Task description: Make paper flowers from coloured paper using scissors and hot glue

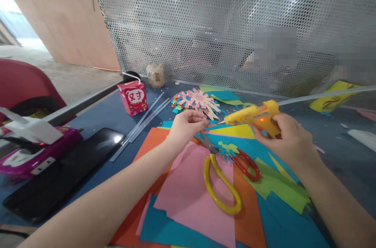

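My right hand (289, 138) grips a yellow hot glue gun (252, 117), its orange light lit and a long glue stick (323, 94) running out of its back. The nozzle points left, close to the fingertips of my left hand (189, 124). Those fingers are pinched together; whatever they hold is too small or hidden to make out. Below the hands, scissors (221, 197) with one yellow and one red handle lie on a pink paper sheet (194, 197). A small green and blue paper cutout (229, 149) rests by the scissors' pivot. Fringed paper flowers (196, 99) are piled beyond my left hand.
On the left are clear glue sticks (141, 124), a red drink carton (133, 97) with a straw, a black phone (64, 173) and a purple power strip (38, 158). A jar (155, 75) stands before the perforated metal screen (188, 17). Orange sheets (248, 209) and blue sheets (282, 220) spread underneath.
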A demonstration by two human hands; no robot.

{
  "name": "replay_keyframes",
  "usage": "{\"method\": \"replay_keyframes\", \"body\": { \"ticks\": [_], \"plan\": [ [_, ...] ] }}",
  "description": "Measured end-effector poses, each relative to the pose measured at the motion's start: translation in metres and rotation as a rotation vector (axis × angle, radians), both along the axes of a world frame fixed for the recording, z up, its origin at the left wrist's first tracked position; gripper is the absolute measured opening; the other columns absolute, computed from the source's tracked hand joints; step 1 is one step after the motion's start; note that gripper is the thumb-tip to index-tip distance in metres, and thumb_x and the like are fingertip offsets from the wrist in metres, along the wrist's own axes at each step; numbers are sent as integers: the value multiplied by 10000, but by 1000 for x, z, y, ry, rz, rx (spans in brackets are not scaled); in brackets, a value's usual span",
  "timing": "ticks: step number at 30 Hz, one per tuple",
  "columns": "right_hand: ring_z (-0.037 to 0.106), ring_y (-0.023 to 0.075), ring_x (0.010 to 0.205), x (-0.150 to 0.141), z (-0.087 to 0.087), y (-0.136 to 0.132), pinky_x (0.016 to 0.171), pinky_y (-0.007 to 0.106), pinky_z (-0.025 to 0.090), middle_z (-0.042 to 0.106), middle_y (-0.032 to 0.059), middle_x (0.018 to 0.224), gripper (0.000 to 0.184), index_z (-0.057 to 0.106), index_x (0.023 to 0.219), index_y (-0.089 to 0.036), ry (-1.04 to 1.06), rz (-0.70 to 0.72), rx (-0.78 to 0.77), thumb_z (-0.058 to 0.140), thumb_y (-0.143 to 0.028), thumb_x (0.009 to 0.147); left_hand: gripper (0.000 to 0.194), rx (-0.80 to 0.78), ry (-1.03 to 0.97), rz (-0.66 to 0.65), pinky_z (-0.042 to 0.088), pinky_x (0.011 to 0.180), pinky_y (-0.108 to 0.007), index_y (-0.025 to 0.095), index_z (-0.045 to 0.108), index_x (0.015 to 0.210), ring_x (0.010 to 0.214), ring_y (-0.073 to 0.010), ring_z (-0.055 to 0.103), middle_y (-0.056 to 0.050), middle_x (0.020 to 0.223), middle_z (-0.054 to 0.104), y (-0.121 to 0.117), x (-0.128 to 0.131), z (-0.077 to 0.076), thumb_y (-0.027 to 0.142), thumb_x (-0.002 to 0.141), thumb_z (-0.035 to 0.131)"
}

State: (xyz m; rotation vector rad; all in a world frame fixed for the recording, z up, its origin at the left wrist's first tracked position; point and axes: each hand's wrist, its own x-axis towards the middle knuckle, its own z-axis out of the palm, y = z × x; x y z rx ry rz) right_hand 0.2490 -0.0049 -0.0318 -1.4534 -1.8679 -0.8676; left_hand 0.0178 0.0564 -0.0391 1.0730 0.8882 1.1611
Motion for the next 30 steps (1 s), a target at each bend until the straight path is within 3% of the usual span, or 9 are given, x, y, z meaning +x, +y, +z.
{"method": "replay_keyframes", "body": {
  "ticks": [30],
  "plan": [
    [561, 223, 640, 4, 0, 3, 506, 285, 379, 534, 48, 756, 191, 356, 825, -217, -63, 16, 78, 526, -301, 806, 142, 3, 15, -5, 552, 546, -260, 103, 563, 703, 617, -157, 651, -27, 607, 639, 0, 0, 0, -9, 654, 635]
  ]
}}
